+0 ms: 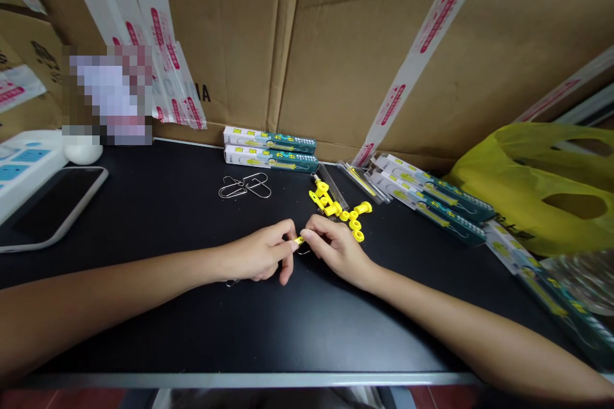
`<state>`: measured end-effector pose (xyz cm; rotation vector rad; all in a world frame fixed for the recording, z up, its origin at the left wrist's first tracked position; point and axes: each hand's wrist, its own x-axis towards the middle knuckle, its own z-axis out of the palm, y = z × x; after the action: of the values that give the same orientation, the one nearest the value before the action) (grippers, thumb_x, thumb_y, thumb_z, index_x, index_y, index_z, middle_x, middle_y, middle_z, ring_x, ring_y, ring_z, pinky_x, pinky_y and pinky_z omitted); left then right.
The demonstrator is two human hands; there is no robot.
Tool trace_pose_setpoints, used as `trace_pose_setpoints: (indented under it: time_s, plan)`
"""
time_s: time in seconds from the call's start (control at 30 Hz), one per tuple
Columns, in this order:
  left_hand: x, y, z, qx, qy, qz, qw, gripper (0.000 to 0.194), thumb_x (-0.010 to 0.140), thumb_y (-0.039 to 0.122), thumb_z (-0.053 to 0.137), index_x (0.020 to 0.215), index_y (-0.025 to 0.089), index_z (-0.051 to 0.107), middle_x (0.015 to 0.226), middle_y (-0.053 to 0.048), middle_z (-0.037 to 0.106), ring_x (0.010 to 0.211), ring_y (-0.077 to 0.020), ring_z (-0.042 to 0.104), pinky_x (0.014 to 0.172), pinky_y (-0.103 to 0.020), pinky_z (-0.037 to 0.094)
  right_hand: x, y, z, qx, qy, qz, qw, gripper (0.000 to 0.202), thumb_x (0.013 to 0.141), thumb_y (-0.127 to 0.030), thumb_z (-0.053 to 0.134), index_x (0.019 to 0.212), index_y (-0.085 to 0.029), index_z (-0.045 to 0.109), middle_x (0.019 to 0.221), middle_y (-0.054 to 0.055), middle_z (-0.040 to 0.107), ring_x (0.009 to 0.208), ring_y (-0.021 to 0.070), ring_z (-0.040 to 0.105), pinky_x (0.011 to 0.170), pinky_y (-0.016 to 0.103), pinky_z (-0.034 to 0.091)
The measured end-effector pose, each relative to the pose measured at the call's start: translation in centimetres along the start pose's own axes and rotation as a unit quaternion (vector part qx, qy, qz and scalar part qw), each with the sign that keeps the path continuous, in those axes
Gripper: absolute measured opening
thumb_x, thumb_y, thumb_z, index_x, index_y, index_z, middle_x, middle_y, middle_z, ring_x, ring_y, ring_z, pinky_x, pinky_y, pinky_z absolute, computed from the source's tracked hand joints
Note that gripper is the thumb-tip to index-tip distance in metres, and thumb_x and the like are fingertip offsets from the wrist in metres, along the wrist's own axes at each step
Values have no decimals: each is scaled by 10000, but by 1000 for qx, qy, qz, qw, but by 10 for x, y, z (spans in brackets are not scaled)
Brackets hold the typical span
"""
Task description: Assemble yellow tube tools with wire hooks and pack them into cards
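Close together over the middle of the black table, my left hand [268,252] and my right hand [337,248] are both closed in a pinch on a small yellow plastic part [299,240]. A thin metal wire hook [304,252] shows just under it; whether the two are joined I cannot tell. Just beyond my right hand lie loose yellow plastic parts [355,223], several of them ring-shaped or capped, with small springs [330,218] among them. Bent wire hooks [245,186] rest in a pile past my left hand. Part of another wire piece [232,282] peeks out below my left wrist.
Long printed boxes [270,158] lie against the cardboard at the back, with more boxes [432,195] at the right. Clear tubes and rods [365,182] sit between them. A yellow plastic bag [532,185] is far right. A phone [52,208] and power strip [29,166] occupy the left.
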<state>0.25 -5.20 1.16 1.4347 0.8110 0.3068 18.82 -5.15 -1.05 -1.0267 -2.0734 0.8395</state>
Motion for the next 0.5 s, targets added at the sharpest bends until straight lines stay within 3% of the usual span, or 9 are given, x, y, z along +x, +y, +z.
trace_pose_setpoints:
  time_s: [0.17,0.4,0.5]
  plan:
    - [3,0,-1,-32,16,-12,999,157,923,329,376,830,205,352,523,65,550,259,-24,255,261,-123,177,2,3,-3,72,-4,30,997,299,925,-410,457,720,-192,459,542,-52,436,518,97,393,540,235,330]
    - [6,-6,-20,42,4,19,999,193,906,365,411,838,186,391,591,42,573,322,-27,324,300,-135,218,5,3,-9,160,-97,66,980,270,871,-432,544,796,-187,457,593,-51,477,534,88,433,522,222,341]
    - [4,-5,-22,74,-3,39,996,188,913,359,400,846,183,401,601,39,584,338,-27,323,319,-143,219,6,0,-12,159,-110,80,978,290,859,-438,555,756,-185,456,590,-46,485,532,85,426,503,215,332]
